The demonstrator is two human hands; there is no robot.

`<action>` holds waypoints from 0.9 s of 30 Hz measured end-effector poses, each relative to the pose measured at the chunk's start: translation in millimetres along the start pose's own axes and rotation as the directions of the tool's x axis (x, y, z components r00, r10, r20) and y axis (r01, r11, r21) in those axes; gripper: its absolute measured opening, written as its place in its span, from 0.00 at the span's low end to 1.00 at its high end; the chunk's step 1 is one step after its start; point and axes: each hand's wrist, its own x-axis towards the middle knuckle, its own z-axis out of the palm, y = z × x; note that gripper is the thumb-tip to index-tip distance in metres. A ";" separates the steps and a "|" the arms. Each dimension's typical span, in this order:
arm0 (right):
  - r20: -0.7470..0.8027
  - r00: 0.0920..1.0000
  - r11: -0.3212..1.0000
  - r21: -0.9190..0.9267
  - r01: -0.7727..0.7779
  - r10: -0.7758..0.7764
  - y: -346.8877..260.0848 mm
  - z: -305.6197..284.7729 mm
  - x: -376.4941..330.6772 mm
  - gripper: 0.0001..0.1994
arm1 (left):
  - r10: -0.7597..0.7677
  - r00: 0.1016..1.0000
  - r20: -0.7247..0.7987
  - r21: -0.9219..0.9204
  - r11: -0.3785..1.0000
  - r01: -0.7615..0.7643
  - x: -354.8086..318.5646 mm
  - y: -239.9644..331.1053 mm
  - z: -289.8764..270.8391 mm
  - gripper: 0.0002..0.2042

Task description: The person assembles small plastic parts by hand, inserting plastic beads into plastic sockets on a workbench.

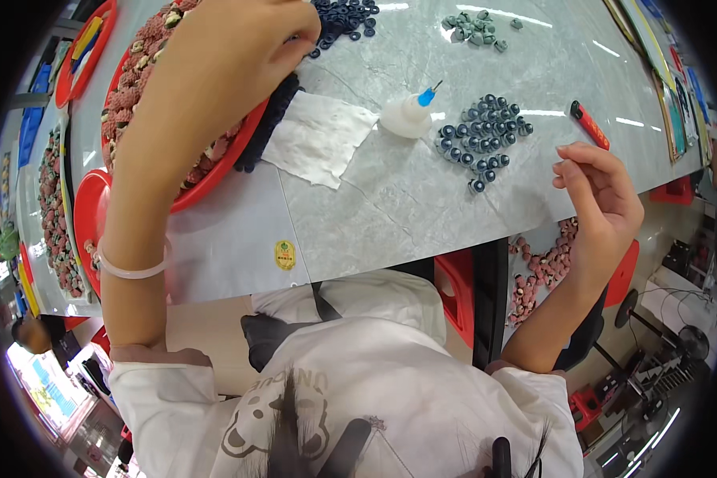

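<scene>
My left hand [283,36] reaches to the far edge, fingers curled, beside a pile of dark blue ring-like pieces [346,17]. Its fingertips are hidden. My right hand [605,195] hovers at the table's right front with thumb and fingertips close together; whatever they may pinch is too small to make out. Between the hands stands a white squeeze bottle [406,118] with a blue needle tip. Small dark round-topped pieces [486,131] stand grouped to its right. A crumpled white cloth [319,137] lies left of the bottle.
A red basin [251,131] of pink and cream pieces sits under my left arm. Grey-green pieces [478,30] lie at the back, a red marker-like tube [589,126] at the right. More pink pieces [546,263] lie below the table's front edge. A red tray [88,52] is far left.
</scene>
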 end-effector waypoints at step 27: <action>0.326 0.887 0.700 -0.547 0.459 -0.326 5.9 62.7 87.3 0.07 | -0.344 0.939 0.013 -0.755 0.612 0.235 -72.7 67.6 -9.5 0.08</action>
